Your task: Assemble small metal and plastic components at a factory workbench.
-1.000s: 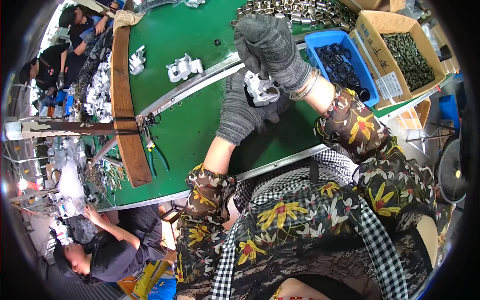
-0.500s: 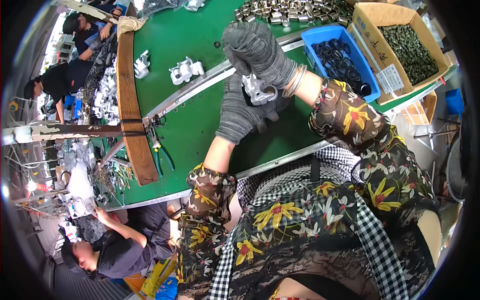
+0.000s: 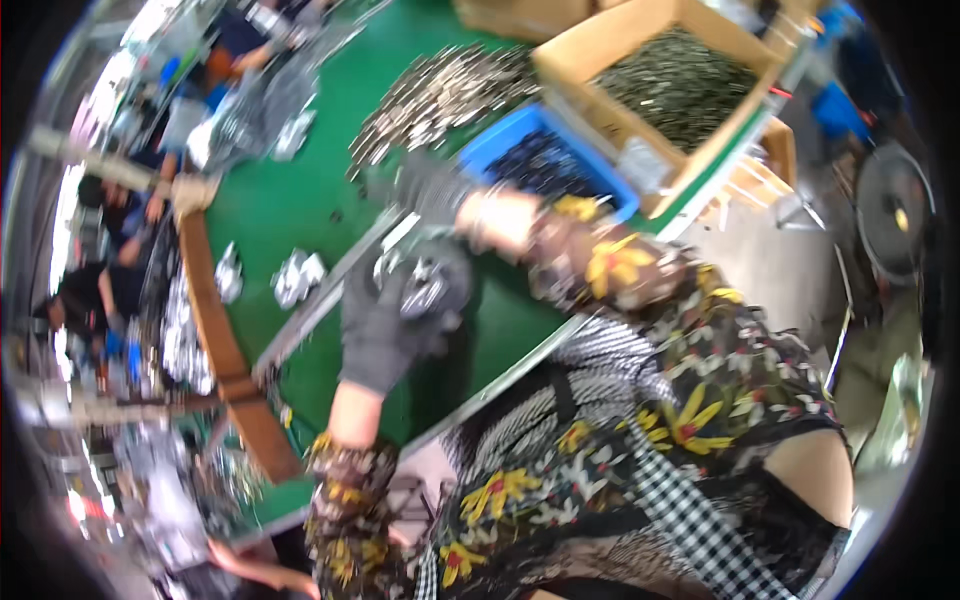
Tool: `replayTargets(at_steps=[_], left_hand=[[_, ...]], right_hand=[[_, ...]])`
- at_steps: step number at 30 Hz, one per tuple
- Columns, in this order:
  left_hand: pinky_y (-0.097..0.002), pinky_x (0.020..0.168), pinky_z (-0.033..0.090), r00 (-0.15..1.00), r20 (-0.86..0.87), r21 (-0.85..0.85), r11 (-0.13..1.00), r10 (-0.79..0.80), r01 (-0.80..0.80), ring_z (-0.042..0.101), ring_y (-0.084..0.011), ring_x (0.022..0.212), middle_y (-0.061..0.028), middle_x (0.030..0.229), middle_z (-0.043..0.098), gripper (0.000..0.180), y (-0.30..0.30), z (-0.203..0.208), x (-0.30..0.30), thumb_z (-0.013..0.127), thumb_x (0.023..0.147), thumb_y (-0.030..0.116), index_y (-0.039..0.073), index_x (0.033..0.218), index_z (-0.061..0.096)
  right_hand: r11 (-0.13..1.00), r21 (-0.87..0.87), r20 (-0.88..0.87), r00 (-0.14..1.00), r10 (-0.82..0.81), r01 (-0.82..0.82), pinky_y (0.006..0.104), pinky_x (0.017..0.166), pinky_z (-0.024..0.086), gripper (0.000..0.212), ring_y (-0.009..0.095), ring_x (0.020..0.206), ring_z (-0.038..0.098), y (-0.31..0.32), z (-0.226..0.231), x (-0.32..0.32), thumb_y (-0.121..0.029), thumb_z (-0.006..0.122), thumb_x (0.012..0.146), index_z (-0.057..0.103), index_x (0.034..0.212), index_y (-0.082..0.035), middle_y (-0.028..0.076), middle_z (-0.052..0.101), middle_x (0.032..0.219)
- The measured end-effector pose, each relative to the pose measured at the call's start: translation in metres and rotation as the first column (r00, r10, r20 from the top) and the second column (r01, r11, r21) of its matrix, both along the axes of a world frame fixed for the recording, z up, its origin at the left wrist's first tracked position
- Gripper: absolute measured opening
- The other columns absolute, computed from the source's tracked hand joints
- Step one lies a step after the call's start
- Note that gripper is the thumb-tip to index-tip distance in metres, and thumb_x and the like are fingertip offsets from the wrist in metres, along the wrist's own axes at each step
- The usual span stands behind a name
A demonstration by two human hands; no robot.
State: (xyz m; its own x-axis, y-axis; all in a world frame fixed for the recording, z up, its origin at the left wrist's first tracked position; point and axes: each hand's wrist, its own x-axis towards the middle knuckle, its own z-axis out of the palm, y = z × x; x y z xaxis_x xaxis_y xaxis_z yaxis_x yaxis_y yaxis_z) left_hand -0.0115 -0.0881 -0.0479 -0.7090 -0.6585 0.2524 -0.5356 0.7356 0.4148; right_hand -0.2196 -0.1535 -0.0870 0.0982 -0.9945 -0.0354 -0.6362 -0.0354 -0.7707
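In a dark grey knitted glove, my left hand (image 3: pixel 385 330) is closed around a silver metal casting (image 3: pixel 425 287) above the green bench. My right hand (image 3: pixel 428 190), gloved alike, is apart from the casting, between the blue bin and the metal rail. Motion smears its fingers, so I cannot tell what is in them. Just beyond it lies a heap of shiny metal sleeves (image 3: pixel 440 100). Dark rings fill the blue plastic bin (image 3: pixel 610 185) beside my right wrist. Two more silver castings, one being this casting (image 3: pixel 298 278), rest on the bench to the left.
A cardboard box (image 3: pixel 560 75) of small dark parts stands behind the blue bin. A metal rail (image 3: pixel 310 327) crosses the bench. Along its left side runs a wooden board (image 3: pixel 215 340). Clear plastic bags (image 3: pixel 250 125) lie at the far left. Other people work beyond the board.
My right hand has left the casting and moved toward the heap of sleeves. The casting stays in my left hand. The whole view has turned and blurred.
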Motion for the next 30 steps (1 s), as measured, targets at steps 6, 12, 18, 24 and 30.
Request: replayTargets(at_steps=[6,12,18,24,30], left_hand=[[-0.0491,0.091,0.045,0.794,0.468,-0.281,0.787,-0.387,0.549,0.054,-0.0371,0.109,-0.0110,0.109,0.060,0.050,-0.044,0.024,0.004,0.082,0.055,0.019,0.013,0.099,0.060],[-0.0459,0.088,0.046,0.727,0.610,0.020,0.923,-0.316,0.385,0.058,-0.0339,0.101,-0.0131,0.103,0.063,0.045,-0.039,0.047,-0.033,0.082,0.062,0.026,0.011,0.099,0.063],[-0.0409,0.063,0.052,0.940,0.339,-0.091,0.996,0.035,-0.004,0.065,-0.0323,0.069,-0.0153,0.081,0.066,0.046,-0.011,0.003,-0.009,0.081,0.070,0.034,0.002,0.096,0.061],[-0.0496,0.075,0.048,0.925,0.357,-0.035,0.992,0.129,-0.125,0.058,-0.0423,0.086,-0.0228,0.096,0.059,0.063,-0.001,-0.003,-0.010,0.077,0.065,0.041,0.000,0.106,0.053],[-0.0482,0.067,0.047,0.933,0.321,-0.217,0.972,0.162,-0.094,0.058,-0.0413,0.079,-0.0211,0.086,0.059,0.058,0.004,-0.004,0.003,0.080,0.067,0.044,0.000,0.097,0.056]], right_hand=[[1.000,0.014,-0.542,0.840,0.024,-0.019,0.0422,0.079,0.055,0.063,0.031,0.102,0.065,0.071,0.035,0.016,-0.019,0.079,0.067,0.055,0.122,0.000,0.017,0.065,0.111],[0.997,-0.071,-0.447,0.892,-0.068,0.041,0.0429,0.090,0.049,0.034,0.032,0.102,0.063,0.148,0.141,-0.096,-0.032,0.054,0.093,0.061,0.113,-0.005,0.013,0.064,0.113],[0.958,-0.222,-0.767,0.574,-0.288,0.183,0.0384,0.081,0.052,0.019,0.031,0.088,0.065,0.150,0.154,-0.289,-0.022,0.063,0.088,0.068,0.102,-0.009,0.013,0.068,0.090],[0.934,0.336,-0.620,0.775,0.122,0.122,0.0381,0.079,0.052,0.020,0.029,0.088,0.067,0.166,0.114,-0.338,-0.016,0.071,0.078,0.071,0.097,-0.010,0.010,0.070,0.090],[0.874,0.481,-0.757,0.536,0.374,0.069,0.0414,0.081,0.053,0.022,0.031,0.092,0.066,0.119,0.097,-0.290,-0.020,0.072,0.075,0.072,0.095,-0.011,0.013,0.069,0.092]])
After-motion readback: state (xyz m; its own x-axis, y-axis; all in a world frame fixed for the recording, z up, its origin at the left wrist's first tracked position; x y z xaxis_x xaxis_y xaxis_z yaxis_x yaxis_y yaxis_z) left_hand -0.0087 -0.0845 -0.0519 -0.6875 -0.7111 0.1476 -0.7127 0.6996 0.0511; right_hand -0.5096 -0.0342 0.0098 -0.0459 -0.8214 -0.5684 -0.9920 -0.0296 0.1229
